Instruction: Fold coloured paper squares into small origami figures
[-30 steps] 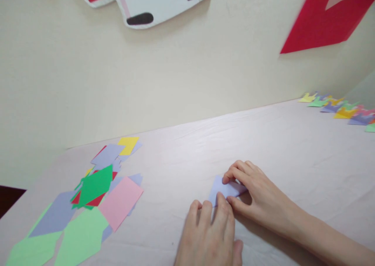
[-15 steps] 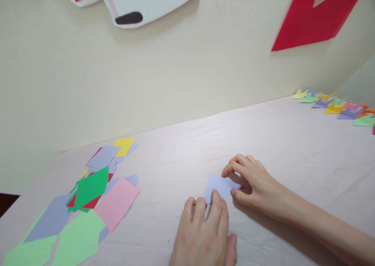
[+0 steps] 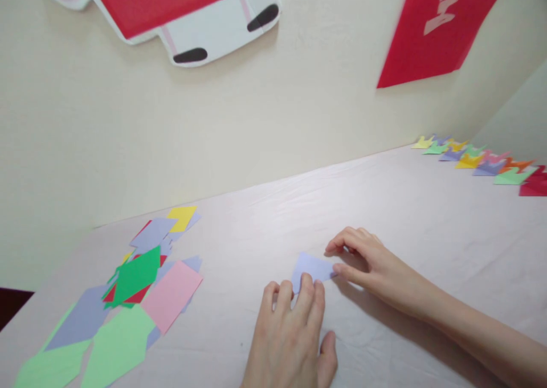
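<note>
A small folded lavender paper (image 3: 311,267) lies flat on the pale tablecloth (image 3: 427,228). My left hand (image 3: 290,337) rests palm down just in front of it, fingertips pressing on its near edge, fingers stretched out. My right hand (image 3: 367,260) comes in from the right and pinches the paper's right end between thumb and curled fingers.
A loose pile of coloured paper sheets (image 3: 137,285) in green, pink, lavender, red and yellow lies at the left. A row of folded paper shapes (image 3: 474,160) runs along the far right edge. Red-and-white cutouts (image 3: 179,12) and a red sheet (image 3: 431,29) hang on the cream wall.
The lavender paper now lies flatter and sits a little further left. Both hands have shifted slightly left with it, and the view has tilted upward.
</note>
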The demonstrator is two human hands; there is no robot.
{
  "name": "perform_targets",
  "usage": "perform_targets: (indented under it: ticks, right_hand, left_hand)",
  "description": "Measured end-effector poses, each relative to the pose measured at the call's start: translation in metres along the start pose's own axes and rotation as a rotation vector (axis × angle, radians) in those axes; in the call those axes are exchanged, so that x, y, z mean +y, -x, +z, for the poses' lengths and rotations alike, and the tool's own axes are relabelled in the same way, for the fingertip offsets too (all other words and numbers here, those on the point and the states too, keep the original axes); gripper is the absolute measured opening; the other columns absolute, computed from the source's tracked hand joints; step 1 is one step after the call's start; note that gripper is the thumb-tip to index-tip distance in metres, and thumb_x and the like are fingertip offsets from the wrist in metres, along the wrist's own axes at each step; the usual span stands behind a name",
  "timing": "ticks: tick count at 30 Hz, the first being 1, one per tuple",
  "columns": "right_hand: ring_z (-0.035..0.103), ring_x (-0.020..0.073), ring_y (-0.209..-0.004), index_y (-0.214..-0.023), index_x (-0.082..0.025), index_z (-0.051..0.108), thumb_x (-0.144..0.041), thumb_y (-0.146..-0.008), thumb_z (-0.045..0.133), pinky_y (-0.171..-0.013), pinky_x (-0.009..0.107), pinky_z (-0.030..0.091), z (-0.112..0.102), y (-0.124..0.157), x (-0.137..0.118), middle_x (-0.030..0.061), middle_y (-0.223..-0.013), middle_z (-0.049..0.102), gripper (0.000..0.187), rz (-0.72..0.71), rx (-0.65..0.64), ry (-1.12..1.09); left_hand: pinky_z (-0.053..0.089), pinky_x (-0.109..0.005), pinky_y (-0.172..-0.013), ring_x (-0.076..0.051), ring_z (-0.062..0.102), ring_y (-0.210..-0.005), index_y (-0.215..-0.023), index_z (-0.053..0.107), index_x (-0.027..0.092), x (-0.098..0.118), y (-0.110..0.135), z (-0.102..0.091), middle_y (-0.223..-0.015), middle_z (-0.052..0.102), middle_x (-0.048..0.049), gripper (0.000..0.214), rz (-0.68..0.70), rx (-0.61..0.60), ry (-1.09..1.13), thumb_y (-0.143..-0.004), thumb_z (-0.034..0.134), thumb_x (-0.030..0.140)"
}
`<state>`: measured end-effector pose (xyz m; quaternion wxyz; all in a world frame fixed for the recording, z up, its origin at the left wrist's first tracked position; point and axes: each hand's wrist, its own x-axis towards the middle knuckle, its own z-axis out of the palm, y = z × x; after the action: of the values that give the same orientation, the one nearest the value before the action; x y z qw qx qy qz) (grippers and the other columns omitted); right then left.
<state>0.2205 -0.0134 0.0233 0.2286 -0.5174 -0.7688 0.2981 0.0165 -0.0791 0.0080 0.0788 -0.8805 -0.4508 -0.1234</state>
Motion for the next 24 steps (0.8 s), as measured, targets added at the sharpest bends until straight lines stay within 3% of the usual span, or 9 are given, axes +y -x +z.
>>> perform_targets:
  ticks: [6, 11, 19, 24]
  right_hand:
    - [0.052, 0.0240, -0.096, -0.099, -0.021, 0.059, -0.011, -0.080, 0.060, -0.086, 0.040, 0.039, 0.019, 0.000, -0.014, 0.0057, -0.101, 0.061, 0.022, -0.095, 0.017, 0.079]
    - [0.052, 0.0243, -0.095, -0.099, -0.020, 0.059, -0.011, -0.079, 0.059, -0.084, 0.040, 0.038, 0.017, -0.001, -0.013, 0.0060, -0.101, 0.062, 0.023, -0.087, -0.003, 0.101]
    - [0.053, 0.0231, -0.089, -0.099, -0.021, 0.061, -0.012, -0.078, 0.056, -0.081, 0.039, 0.040, 0.018, -0.001, -0.013, 0.0050, -0.094, 0.061, 0.023, -0.078, 0.019, 0.115]
    - [0.050, 0.0251, -0.103, -0.109, -0.022, 0.060, -0.018, -0.078, 0.064, -0.090, 0.041, 0.040, 0.016, -0.004, -0.008, 0.0062, -0.110, 0.058, 0.032, -0.114, -0.039, 0.058]
  left_hand:
    - [0.040, -0.046, -0.092, -0.029, 0.054, -0.106, -0.122, 0.061, 0.018, -0.003, 0.003, 0.001, -0.128, 0.062, -0.0089, 0.045, -0.019, 0.039, 0.043, -0.086, 0.057, 0.044]
    - [0.042, -0.048, -0.094, -0.032, 0.049, -0.117, -0.117, 0.062, 0.021, -0.015, 0.020, -0.004, -0.136, 0.054, -0.0114, 0.039, -0.088, 0.060, 0.040, -0.085, 0.059, 0.044]
    - [0.044, -0.046, -0.092, -0.032, 0.051, -0.116, -0.115, 0.063, 0.021, -0.029, 0.048, -0.014, -0.136, 0.054, -0.0109, 0.034, -0.110, 0.041, -0.053, -0.086, 0.059, 0.040]
    - [0.044, -0.044, -0.094, -0.031, 0.051, -0.117, -0.125, 0.054, 0.012, -0.030, 0.052, -0.009, -0.132, 0.056, -0.0156, 0.046, -0.118, 0.077, -0.004, -0.084, 0.060, 0.033]
